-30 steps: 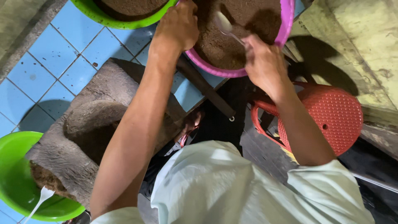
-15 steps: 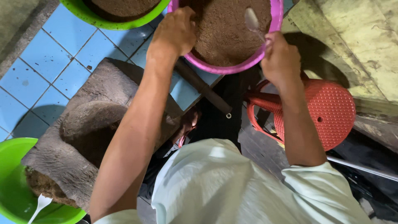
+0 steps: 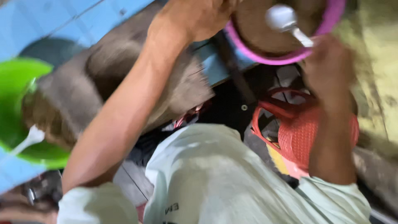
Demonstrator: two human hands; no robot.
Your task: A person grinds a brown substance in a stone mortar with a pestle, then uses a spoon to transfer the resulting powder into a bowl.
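The pink bowl (image 3: pixel 286 49) of brown material, on the blue tiled surface (image 3: pixel 54 20), has been drawn nearer. Its rim is gripped by the left hand (image 3: pixel 195 16); a white spoon (image 3: pixel 286 23) is clasped in the right hand (image 3: pixel 327 62), lifted clear.

The whole view is smeared by strong motion blur; no edge is rendered sharply. Even, fairly bright light is spread over the near pale shirt (image 3: pixel 232 178) and the left green bowl (image 3: pixel 16 83), which is almost overexposed. Deep shadow is held in the middle gap beside the red stool (image 3: pixel 306 132). The far right wall (image 3: pixel 377 62) is washed out and soft.
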